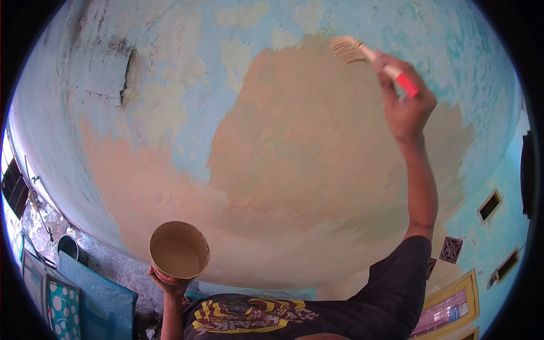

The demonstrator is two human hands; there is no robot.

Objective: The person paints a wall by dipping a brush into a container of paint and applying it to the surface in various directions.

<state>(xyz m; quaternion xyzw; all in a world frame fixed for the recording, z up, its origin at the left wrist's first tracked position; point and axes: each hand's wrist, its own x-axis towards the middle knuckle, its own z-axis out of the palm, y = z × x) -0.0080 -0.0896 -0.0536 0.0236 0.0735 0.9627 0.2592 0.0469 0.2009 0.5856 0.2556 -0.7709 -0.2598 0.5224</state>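
My right hand (pixel 409 102) is raised and closed round the handle of a paintbrush (pixel 362 51), which has a pale shaft and a red end. Its bristles touch the wall (pixel 192 107) at the upper edge of a tan painted patch (pixel 317 130). Around that patch the surface is worn light blue with yellowish and greenish spots. Low on the left, my left hand (pixel 168 281) grips a round paint bucket (pixel 180 249) from below and the side. Tan paint lies inside the bucket, and its mouth faces the camera.
A dark crack (pixel 126 76) runs down the wall at upper left. At lower left stand a blue board (pixel 96 289), a dark bucket (pixel 68 246) and a polka-dotted panel (pixel 63 306). A yellow-framed window (pixel 447 309) and vent openings (pixel 489 205) are at lower right.
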